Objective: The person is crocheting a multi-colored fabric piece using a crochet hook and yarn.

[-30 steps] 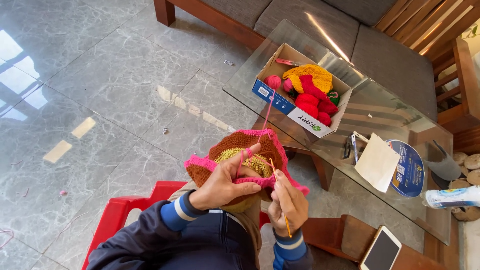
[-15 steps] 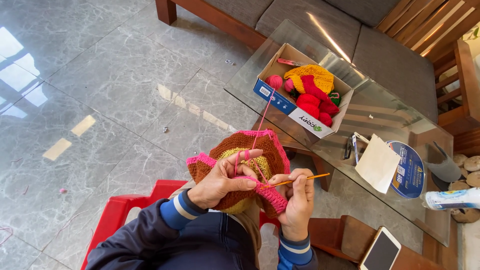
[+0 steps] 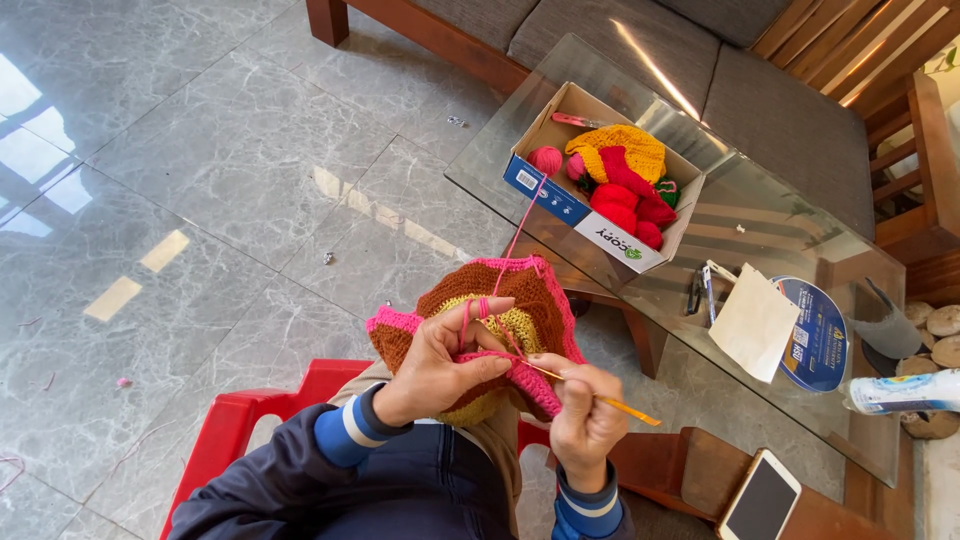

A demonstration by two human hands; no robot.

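Observation:
My left hand [image 3: 436,358] grips a round crocheted piece [image 3: 535,310] of brown and yellow yarn with a pink edge, pink yarn looped over its forefinger. My right hand [image 3: 583,420] holds an orange crochet hook [image 3: 620,405] with its tip at the pink edge. A pink strand [image 3: 518,232] runs up from the piece to a pink yarn ball [image 3: 546,159] in an open cardboard box [image 3: 566,200] on the glass table [image 3: 770,210]. The box also holds red and yellow yarn work.
I sit on a red plastic chair [image 3: 240,425] over a grey marble floor. On the glass table lie a paper bag [image 3: 752,322], a round blue-labelled tin [image 3: 815,335] and a white bottle [image 3: 900,392]. A phone [image 3: 760,497] rests on a wooden stool. A cushioned wooden sofa stands behind.
My right hand has swung the hook from upright to pointing out to the right, its tip now at the pink edge. My left hand shifted its grip slightly on the piece.

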